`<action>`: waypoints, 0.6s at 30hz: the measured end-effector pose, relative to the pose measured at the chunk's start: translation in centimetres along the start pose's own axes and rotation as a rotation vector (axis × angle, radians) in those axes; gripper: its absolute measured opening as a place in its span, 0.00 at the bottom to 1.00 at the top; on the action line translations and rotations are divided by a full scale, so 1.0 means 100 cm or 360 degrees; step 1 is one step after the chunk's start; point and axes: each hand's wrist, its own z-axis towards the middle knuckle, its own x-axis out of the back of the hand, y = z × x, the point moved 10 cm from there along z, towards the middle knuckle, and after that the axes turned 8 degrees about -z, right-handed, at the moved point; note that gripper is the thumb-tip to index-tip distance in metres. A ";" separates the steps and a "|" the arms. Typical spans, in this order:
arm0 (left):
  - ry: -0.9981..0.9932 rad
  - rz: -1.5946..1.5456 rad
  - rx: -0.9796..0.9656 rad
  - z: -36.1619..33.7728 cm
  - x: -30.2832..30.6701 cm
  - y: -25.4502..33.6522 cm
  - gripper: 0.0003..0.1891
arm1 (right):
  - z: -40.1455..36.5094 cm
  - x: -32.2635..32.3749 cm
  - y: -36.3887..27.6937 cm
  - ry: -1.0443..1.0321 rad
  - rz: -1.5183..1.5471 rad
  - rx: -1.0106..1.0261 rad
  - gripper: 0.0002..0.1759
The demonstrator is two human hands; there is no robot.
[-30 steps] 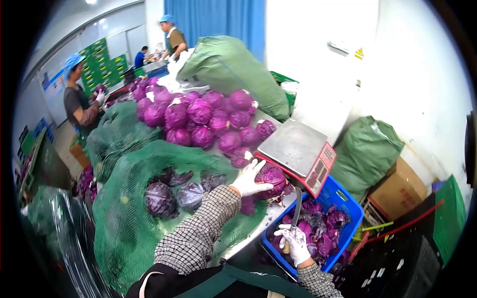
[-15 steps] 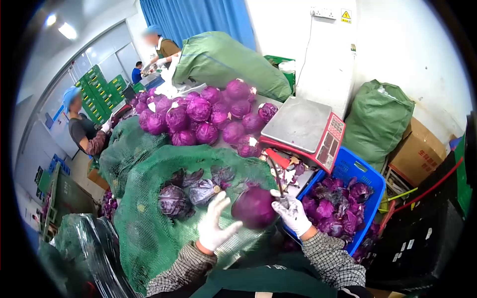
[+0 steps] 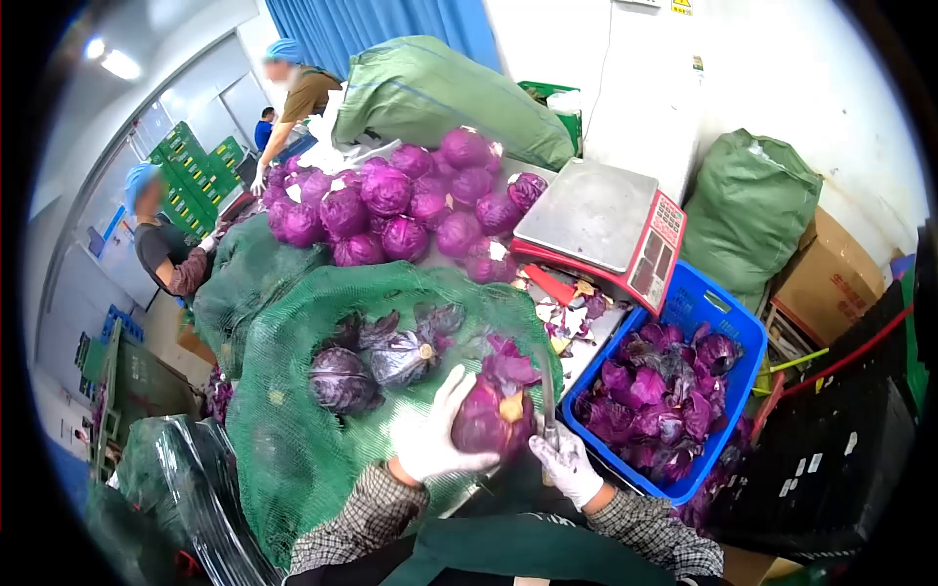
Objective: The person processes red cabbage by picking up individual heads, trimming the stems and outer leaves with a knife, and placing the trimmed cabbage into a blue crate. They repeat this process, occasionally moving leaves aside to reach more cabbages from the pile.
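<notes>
My left hand [image 3: 430, 435], in a white glove, cups the left side of a red cabbage [image 3: 510, 408], its thumb across the front. A pale cut stem shows on this cabbage, and a loose purple leaf stands up at its top. Closed round a knife [image 3: 549, 391] is my gloved right hand [image 3: 572, 471], just right of the cabbage; the blade points upward. Two darker, untrimmed cabbages [image 3: 342, 381] rest in the open green mesh sack [image 3: 283, 361] beyond my left hand.
A blue crate [image 3: 728, 430] of purple leaves stands at right, below a red scale [image 3: 596, 225]. Several red cabbages [image 3: 386, 190] are heaped behind the sack, near a green woven bag [image 3: 440, 98]. Leaf scraps and a red-handled tool [image 3: 549, 284] lie by the scale. Two co-workers stand at left.
My left hand has moved right, from spread and apart to holding the cabbage. The cabbage has turned, now showing its stem and a loose leaf. My right hand with the knife has lowered.
</notes>
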 end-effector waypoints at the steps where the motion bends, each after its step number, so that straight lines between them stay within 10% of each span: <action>1: -0.0023 0.0010 0.0042 0.010 -0.004 -0.001 0.61 | 0.000 0.007 -0.010 0.0010 -0.0126 0.0066 0.21; 7: -0.0054 0.0337 0.0126 0.042 -0.025 0.008 0.69 | 0.011 0.029 0.013 0.0200 0.0475 -0.0114 0.19; 11: -0.0167 0.0402 0.0211 0.065 -0.037 0.005 0.66 | -0.006 0.060 -0.039 0.0367 -0.0874 0.0233 0.23; 18: -0.0158 0.0496 0.0264 0.067 -0.037 0.005 0.66 | -0.026 0.058 -0.052 0.0336 -0.1211 0.0401 0.15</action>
